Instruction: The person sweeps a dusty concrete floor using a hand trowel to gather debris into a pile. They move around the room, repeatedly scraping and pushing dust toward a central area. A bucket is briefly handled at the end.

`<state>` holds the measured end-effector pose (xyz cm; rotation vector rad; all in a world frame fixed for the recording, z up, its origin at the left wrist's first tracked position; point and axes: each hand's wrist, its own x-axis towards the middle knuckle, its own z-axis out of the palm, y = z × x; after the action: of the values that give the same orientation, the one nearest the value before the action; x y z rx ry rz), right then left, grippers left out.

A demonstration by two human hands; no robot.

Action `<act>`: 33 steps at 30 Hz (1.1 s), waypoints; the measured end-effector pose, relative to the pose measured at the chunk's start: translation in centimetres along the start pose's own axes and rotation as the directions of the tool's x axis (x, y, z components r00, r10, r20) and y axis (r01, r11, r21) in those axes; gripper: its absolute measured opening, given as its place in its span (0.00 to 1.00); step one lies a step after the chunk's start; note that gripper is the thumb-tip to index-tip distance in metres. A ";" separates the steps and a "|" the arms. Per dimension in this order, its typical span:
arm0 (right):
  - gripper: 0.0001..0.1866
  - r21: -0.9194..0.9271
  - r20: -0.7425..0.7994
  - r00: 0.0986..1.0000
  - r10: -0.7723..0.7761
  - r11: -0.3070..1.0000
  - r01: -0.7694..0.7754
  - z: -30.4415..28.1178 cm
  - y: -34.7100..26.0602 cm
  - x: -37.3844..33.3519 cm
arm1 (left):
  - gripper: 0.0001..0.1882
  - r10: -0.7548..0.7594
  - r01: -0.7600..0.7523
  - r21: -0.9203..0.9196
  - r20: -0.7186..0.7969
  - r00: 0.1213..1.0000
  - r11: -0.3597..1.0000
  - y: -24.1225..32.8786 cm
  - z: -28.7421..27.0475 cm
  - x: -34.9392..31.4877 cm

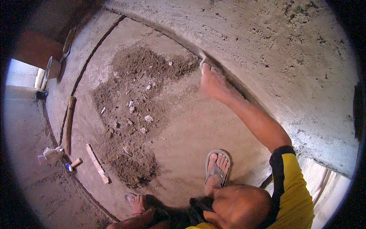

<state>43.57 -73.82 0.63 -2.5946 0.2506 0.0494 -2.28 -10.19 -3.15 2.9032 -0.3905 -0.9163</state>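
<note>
My right hand (pixel 215 83) reaches out to the foot of the rough plastered wall (pixel 274 49). Its fingers are closed around a tool (pixel 203 58) whose pale, bent neck shows past the fist; it looks like a trowel, but its blade is hard to make out. The tool's front end is low in the corner between wall and floor, beside the far edge of a spread of loose grey-brown mortar rubble (pixel 133 87). Pale chips (pixel 148 118) lie scattered through that rubble. My left hand is out of view.
My sandalled right foot (pixel 218 168) stands on the dusty floor (pixel 190 126). To the left lie a flat wooden strip (pixel 97 164), a long straw-coloured bundle like a broom (pixel 69 126), a wood-handled brush (pixel 76 163) and a crumpled white bag (pixel 53 153). A rounded pan (pixel 53 68) stands farther back.
</note>
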 end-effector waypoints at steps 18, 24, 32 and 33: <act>0.18 -0.159 -0.061 0.997 -0.054 0.986 0.043 4.5 -1.3 2.5 | 0.25 0.618 -0.642 -0.034 -0.238 0.750 0.766 22.4 -12.4 15.4; 0.18 0.182 0.333 0.885 -0.327 0.943 0.279 4.2 -7.3 -2.9 | 0.16 0.735 -0.752 -0.017 -0.197 0.648 0.659 24.0 -17.6 18.3; 0.23 0.617 0.269 0.903 0.336 0.659 -0.429 1.9 1.6 -5.6 | 0.18 0.840 -0.845 0.016 -0.111 0.530 0.535 24.5 -17.7 20.2; 0.22 0.623 0.324 0.879 0.350 0.620 -0.477 0.4 1.6 -5.6 | 0.18 0.828 -0.830 -0.019 -0.067 0.557 0.557 24.2 -18.0 19.9</act>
<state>37.82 -74.02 -0.06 -1.7171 0.6706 0.2907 18.40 -38.89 4.03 2.1843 -1.5335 -0.6310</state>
